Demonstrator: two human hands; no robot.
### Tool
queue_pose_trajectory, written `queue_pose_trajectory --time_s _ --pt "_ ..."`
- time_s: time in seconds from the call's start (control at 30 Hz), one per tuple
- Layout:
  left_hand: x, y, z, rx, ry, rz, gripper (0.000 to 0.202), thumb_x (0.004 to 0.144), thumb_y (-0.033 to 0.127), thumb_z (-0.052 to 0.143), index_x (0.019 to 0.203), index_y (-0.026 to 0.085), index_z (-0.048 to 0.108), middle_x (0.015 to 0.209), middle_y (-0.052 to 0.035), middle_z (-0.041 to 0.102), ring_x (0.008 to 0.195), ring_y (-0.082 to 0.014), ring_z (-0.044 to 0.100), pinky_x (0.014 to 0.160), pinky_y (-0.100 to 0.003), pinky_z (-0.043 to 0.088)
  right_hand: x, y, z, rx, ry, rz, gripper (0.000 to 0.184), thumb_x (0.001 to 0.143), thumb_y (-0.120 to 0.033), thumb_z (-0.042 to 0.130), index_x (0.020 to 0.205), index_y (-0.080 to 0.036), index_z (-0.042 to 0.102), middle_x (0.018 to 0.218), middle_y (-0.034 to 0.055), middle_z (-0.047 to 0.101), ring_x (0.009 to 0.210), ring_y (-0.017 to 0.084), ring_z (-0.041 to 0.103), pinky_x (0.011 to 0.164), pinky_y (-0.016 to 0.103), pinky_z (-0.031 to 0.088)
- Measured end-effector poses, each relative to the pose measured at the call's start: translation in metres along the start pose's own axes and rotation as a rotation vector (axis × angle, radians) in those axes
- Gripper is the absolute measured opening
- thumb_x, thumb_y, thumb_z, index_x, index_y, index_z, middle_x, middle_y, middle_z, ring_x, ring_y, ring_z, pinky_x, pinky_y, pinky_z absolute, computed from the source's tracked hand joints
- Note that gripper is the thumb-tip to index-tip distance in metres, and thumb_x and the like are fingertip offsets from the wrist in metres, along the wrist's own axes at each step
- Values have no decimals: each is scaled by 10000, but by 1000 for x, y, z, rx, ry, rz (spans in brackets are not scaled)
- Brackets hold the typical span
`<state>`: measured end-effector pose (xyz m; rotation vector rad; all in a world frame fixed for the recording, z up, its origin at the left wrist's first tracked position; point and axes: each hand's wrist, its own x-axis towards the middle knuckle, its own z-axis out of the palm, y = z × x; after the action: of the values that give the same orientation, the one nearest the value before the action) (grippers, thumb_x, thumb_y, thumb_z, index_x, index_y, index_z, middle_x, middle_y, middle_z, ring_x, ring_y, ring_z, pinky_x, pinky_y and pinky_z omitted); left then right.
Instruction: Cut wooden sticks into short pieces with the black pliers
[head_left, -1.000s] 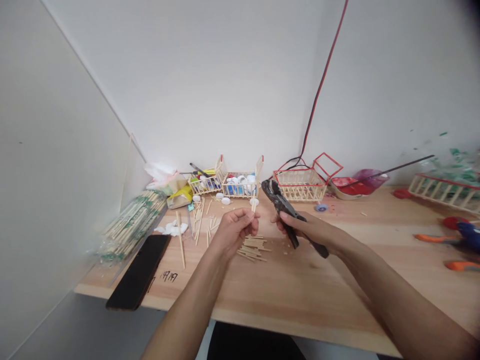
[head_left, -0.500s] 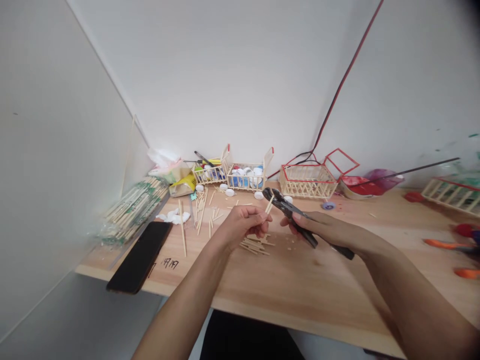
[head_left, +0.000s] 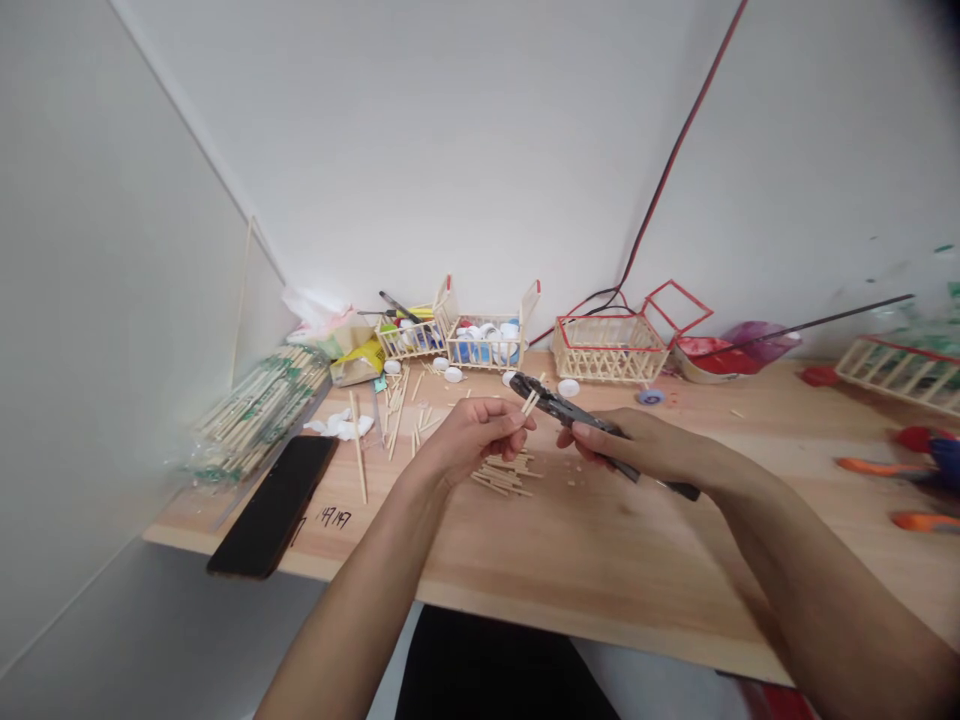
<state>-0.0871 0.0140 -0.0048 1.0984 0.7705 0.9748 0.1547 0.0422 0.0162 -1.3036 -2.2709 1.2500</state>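
Note:
Between thumb and fingers, my left hand (head_left: 484,435) pinches short wooden sticks (head_left: 531,402), tilted up toward the tool. My right hand (head_left: 634,440) is wrapped round black-handled pliers (head_left: 559,405), whose dark jaws point to the upper left. The jaws are right at the sticks; whether they bite on them I cannot tell. Below my left hand a pile of short cut sticks (head_left: 504,478) lies on the wooden table (head_left: 570,560). Small chips are scattered to the right of the pile.
A black phone (head_left: 274,505) and a bag of wooden sticks (head_left: 259,410) lie at the left. Along the wall stand small stick-built carts holding bottle caps (head_left: 484,345), a red-rimmed stick cart (head_left: 611,350) and a bowl (head_left: 716,360). Orange-handled tools (head_left: 874,467) lie at the right.
The view has shifted slightly. The pliers' handles look a little closer together, and the sticks in my left hand sit a bit differently against the jaws.

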Motion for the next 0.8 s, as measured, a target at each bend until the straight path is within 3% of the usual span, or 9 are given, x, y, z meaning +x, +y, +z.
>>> queue_pose_trajectory --time_s 0.2,0.57,0.8 --pt "1 -1 -2 -37 -32 -57 378 697 435 792 810 92 681 570 -2 562 497 -61 468 498 -209 329 1 -1 1 -40 21 14 555 817 -715 506 901 -213 728 677 31 626 533 135 517 457 252 355" --pt "-1 4 -7 -48 -52 -107 352 688 394 801 800 82 681 556 1 558 477 -58 469 486 -212 303 1 -10 8 -89 66 -46 513 851 -665 499 707 -208 680 661 51 662 570 161 549 516 275 365" --pt "3 0 -9 -80 -61 -106 352 668 373 814 791 70 683 545 3 549 468 -55 458 478 -207 295 2 -11 13 -208 111 -56 554 882 -684 420 625 -207 535 595 30 599 547 164 507 533 290 305"
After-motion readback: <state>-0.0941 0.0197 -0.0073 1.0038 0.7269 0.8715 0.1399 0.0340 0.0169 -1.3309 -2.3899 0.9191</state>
